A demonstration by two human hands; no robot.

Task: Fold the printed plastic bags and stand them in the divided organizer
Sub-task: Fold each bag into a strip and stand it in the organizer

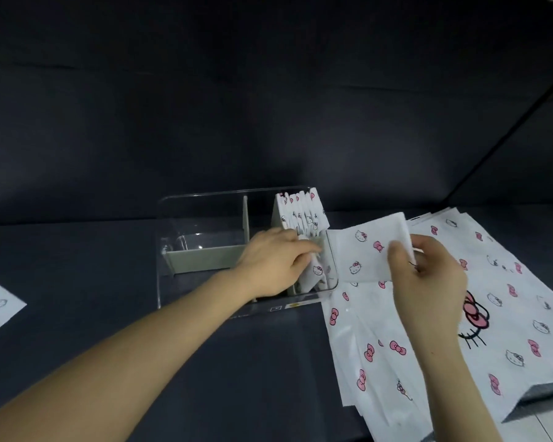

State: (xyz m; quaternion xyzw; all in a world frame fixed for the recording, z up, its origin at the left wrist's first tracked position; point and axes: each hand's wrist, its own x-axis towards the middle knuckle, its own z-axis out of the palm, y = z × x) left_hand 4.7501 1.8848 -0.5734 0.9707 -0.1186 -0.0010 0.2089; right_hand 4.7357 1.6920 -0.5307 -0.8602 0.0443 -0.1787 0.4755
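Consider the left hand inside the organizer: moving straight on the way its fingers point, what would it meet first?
The left hand grips a folded bag in the organizer's front right compartment; beyond it the clear right wall looks next, though depth is uncertain.

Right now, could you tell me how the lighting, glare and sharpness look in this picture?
Head view: dim and soft overall, dark backdrop nearly featureless; pale glare streaks on the left wall of the clear organizer; the right hand and the folded bag it pinches look slightly blurred; the white flat bags are brightest.
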